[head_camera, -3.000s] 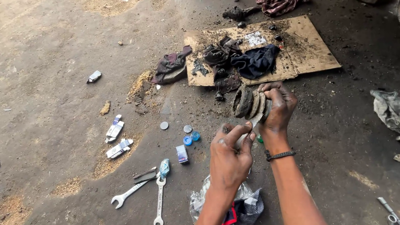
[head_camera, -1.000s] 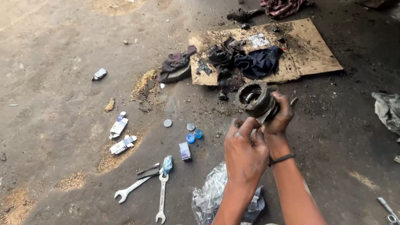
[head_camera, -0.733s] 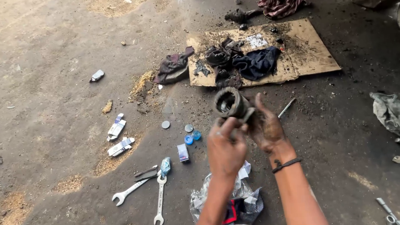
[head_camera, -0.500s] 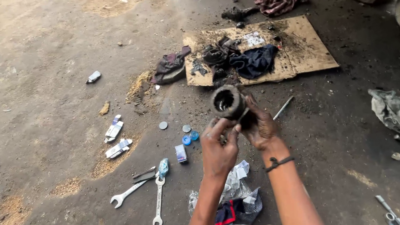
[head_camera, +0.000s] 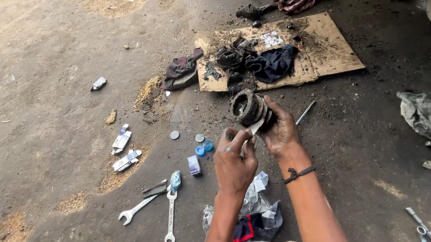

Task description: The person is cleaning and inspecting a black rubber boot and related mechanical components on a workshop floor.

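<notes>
Grey-black grimy round part (head_camera: 248, 107), brown cardboard (head_camera: 329, 53), dark blue cloth (head_camera: 273, 64), silver wrenches (head_camera: 170, 219), two blue caps (head_camera: 203, 148), grey concrete floor (head_camera: 53, 55)

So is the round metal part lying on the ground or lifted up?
Lifted: the right hand holds the round metal part above the ground.

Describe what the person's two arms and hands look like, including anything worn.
Both forearms are bare, with no sleeves or gloves. The right hand and left hand are smeared with dark grease. A dark cord bracelet circles the right wrist.
</notes>
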